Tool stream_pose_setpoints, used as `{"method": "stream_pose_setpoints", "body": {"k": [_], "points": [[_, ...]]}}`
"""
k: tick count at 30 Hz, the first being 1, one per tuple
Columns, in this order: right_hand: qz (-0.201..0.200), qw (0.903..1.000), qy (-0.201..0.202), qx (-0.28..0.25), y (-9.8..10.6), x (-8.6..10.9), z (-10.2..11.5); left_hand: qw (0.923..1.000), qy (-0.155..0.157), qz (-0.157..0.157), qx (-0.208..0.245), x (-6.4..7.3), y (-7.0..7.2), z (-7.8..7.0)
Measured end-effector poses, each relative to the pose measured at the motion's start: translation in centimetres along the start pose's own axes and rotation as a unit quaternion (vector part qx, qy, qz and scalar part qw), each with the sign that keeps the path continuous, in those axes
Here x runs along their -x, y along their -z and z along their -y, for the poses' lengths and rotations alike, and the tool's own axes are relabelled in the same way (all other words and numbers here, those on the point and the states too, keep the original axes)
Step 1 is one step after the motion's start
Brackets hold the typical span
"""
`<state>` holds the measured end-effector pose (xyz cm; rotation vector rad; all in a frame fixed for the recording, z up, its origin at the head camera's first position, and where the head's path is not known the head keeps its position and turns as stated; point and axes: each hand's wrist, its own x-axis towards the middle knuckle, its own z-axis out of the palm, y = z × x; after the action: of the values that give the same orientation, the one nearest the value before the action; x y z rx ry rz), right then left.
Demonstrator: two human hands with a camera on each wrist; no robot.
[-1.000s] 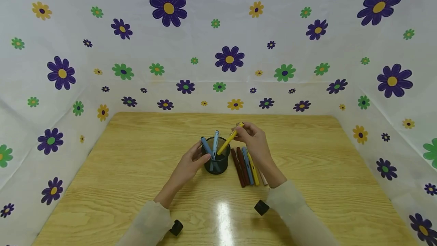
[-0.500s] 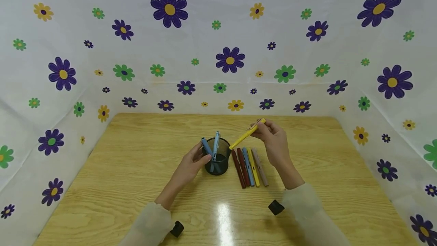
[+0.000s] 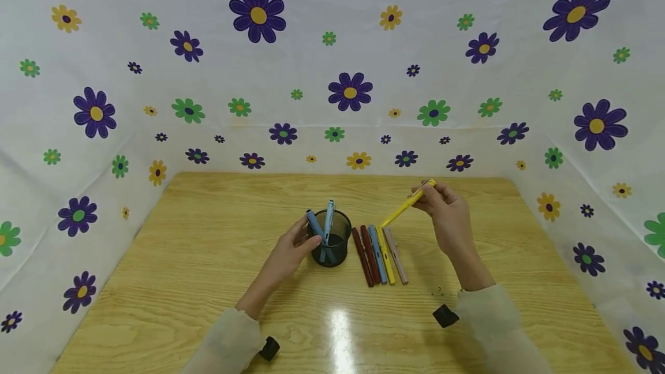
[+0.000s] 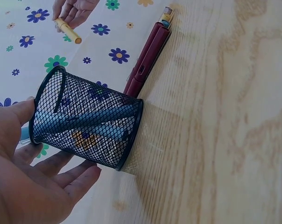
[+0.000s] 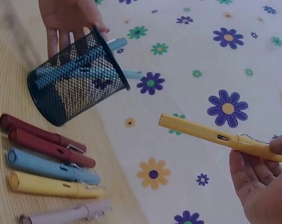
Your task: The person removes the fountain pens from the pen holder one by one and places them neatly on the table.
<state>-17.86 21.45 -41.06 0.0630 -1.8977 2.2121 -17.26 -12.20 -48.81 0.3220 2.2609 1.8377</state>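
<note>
My left hand [image 3: 286, 254] grips a black mesh pen cup [image 3: 340, 251] by its left side, thumb at the rim. Two blue pens [image 3: 328, 221] lean inside the cup. My right hand [image 3: 451, 219] pinches a yellow pen [image 5: 197, 132] by its clip end; the pen slants down to the left, above the row of pens on the table. That row holds two dark red pens [image 5: 52, 147], a blue pen [image 5: 54, 166], another yellow pen [image 5: 52, 185] and a pinkish pen [image 5: 66, 213], side by side to the right of the cup.
The wooden table [image 3: 218, 206] has white flowered cloth [image 3: 301, 62] behind it and along both sides. A black block [image 3: 445, 316] hangs at the right sleeve [image 3: 493, 319], another black block [image 3: 269, 349] at the left sleeve [image 3: 228, 339].
My right hand has drawn the yellow pen out of the cup and carried it to the right, over the row of pens. The left hand stays on the cup.
</note>
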Motion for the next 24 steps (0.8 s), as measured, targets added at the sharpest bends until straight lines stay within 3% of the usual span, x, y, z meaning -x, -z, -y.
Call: {"method": "stream_pose_setpoints", "body": {"k": [24], "points": [[0.0,1.0,-0.007,-0.003,5.6,1.5,1.2,1.0,-0.002,-0.002,-0.005,0.0,0.0,0.0]]}}
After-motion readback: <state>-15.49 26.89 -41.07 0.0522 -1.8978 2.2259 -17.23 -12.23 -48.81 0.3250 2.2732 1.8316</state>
